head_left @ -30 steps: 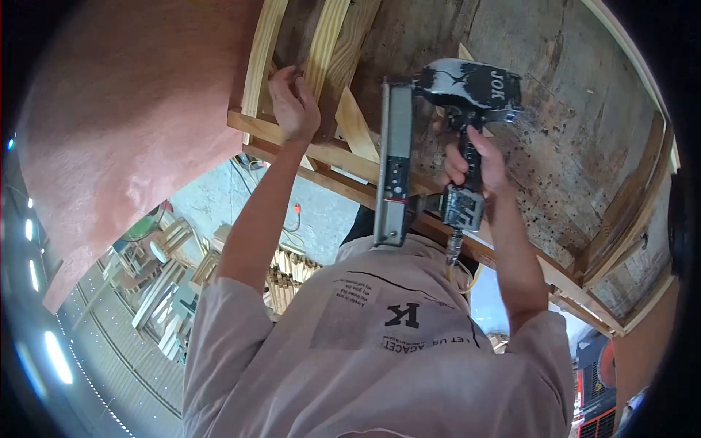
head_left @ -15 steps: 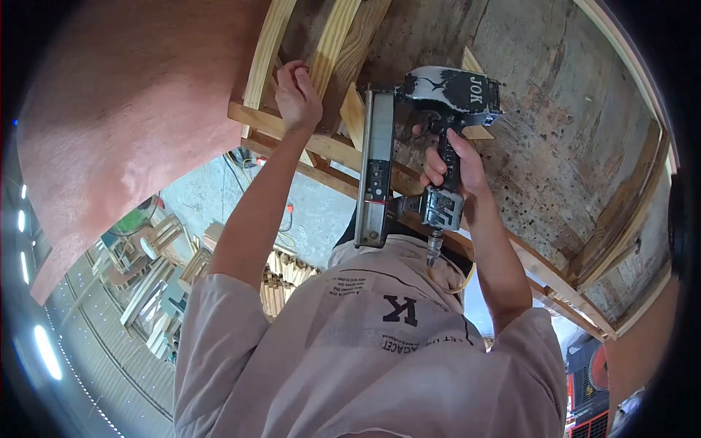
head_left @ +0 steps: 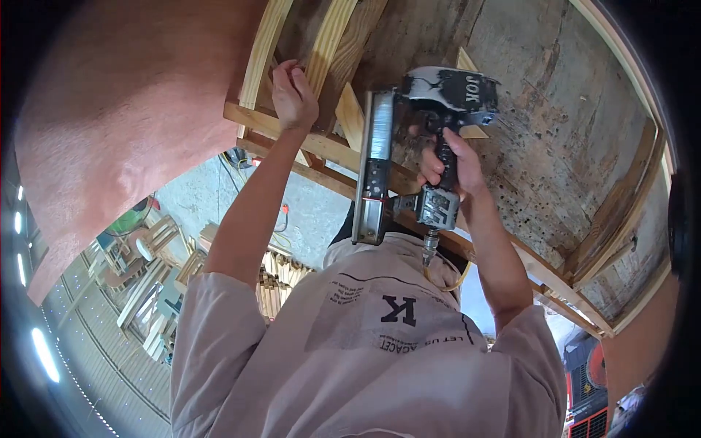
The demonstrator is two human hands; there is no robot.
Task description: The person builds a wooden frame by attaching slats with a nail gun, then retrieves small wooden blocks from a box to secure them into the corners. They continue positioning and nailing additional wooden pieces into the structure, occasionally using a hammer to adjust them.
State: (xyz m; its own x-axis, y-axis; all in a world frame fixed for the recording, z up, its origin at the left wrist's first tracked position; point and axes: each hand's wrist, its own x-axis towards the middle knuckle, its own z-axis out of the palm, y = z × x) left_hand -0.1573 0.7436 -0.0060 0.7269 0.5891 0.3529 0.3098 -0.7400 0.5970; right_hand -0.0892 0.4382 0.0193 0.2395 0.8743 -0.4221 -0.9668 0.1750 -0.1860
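Note:
My right hand (head_left: pixel 454 162) is wrapped around the grip of a black and silver nail gun (head_left: pixel 451 91) marked JOK. Its long nail magazine (head_left: pixel 374 175) points down toward my shirt, and an air hose fitting (head_left: pixel 431 244) is attached at the handle's end. My left hand (head_left: pixel 294 96) is at the corner of a wooden frame, beside a pale slat (head_left: pixel 264 51). Its fingers are curled in, and whatever they hold, if anything, is hidden. A wooden rail (head_left: pixel 328 148) passes behind my left wrist and the magazine.
A worn, stained wooden board (head_left: pixel 540 131) lies behind the nail gun. A reddish-brown panel (head_left: pixel 131 124) fills the left side. Wood pieces (head_left: pixel 157 255) are piled on the floor at lower left. A red and black machine (head_left: pixel 590 387) stands at lower right.
The nail gun in my right hand has shifted slightly left and its magazine looks a little tilted. My left hand stays by the frame corner, curled as before.

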